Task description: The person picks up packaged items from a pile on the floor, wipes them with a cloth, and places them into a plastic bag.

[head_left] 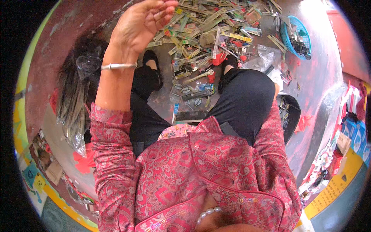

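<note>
The person sits on the reddish-brown painted floor (pixel 320 77), black-trousered knees apart, and the left hand (pixel 141 21) is raised at about eleven o'clock, palm turned inward with the fingers loosely curled and nothing visibly between them; a thin silver metal bangle (pixel 119 66) rings the wrist. The right hand is out of sight, its patterned red sleeve running down past the right knee toward four o'clock, so whether it grips anything cannot be told. Nearest the raised hand, spreading from twelve to one o'clock, lies the scattered heap of small flat packaged items in green, yellow and clear wrapping (pixel 208 27), with red scraps mixed in; a few pieces trail down between the feet toward the centre. A round blue plastic basket (pixel 297 38) stands at two o'clock, just beyond the heap's edge, partly filled. At nine o'clock a bundle of clear plastic sleeves (pixel 71 112) lies beside the left knee. As a judgement, sorting here goes best if the hand comes down onto one piece at the near rim of the heap rather than raking the middle, pinching it by a flat edge so neighbouring pieces do not slide or lift with it.
</note>
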The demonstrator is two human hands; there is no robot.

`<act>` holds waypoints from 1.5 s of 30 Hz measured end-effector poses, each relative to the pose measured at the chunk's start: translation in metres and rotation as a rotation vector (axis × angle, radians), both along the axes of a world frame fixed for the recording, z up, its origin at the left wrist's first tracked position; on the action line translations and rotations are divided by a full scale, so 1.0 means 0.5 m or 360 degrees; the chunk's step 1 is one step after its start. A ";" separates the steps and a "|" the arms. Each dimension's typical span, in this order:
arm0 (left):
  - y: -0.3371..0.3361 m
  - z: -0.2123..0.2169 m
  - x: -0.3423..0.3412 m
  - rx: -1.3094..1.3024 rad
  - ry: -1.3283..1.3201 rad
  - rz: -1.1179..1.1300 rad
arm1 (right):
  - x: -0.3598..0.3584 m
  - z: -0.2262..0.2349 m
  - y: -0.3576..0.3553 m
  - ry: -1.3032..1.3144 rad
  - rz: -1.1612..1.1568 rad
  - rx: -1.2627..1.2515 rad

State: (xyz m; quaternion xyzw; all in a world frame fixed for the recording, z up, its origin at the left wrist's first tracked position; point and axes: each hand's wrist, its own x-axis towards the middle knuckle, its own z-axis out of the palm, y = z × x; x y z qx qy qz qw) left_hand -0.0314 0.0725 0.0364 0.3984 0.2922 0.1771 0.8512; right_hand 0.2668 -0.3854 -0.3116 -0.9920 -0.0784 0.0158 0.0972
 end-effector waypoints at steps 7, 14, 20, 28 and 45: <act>0.062 -0.044 -0.034 -0.0256 -0.0231 0.0176 | 0.142 0.216 0.091 0.0320 0.0546 -0.0161; 0.049 -0.030 -0.010 -0.0227 -0.0146 0.0311 | 0.106 0.482 0.435 0.1095 0.0740 0.0502; 0.040 -0.014 -0.029 -0.0187 -0.0018 0.0554 | -0.066 0.438 0.719 0.0478 0.1848 -0.0045; 0.049 -0.030 -0.041 -0.0370 0.0038 0.0841 | -0.330 0.148 0.707 0.0797 0.3151 -0.0626; 0.069 -0.051 -0.038 -0.0394 -0.0017 0.0713 | -0.302 -0.002 0.695 0.0620 0.2297 -0.0407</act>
